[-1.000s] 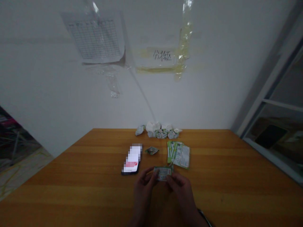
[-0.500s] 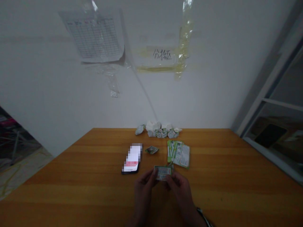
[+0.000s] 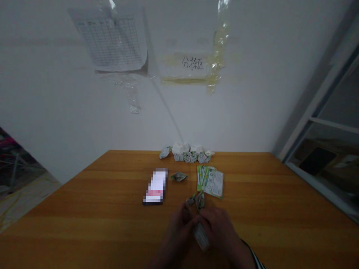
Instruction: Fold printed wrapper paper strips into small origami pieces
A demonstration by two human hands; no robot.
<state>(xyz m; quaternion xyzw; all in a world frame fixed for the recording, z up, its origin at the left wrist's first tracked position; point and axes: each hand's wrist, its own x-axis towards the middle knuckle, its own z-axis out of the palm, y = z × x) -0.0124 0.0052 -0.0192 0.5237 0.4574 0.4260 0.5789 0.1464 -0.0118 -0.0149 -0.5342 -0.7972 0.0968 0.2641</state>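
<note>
Between my two hands is a green-and-white printed packet, bent or folded, with its pointed ends sticking up beyond my fingers. My left hand is closed on its left side, thumb reaching across to the middle. From the right, my right hand grips the same packet with curled fingers that hide part of it. Just beyond my hands, a small folded packet lies on the table. To its right are several flat green-and-white packets, overlapping one another.
A phone with a blurred lit screen lies left of the folded packet. Several crumpled white-and-green packets line the back edge of the wooden table. Behind rises a white wall with a taped printed sheet.
The packet was held flat and level between my fingertips; now it is bent and tilted, one part hanging down toward me. My hands have closed in tighter around it.
</note>
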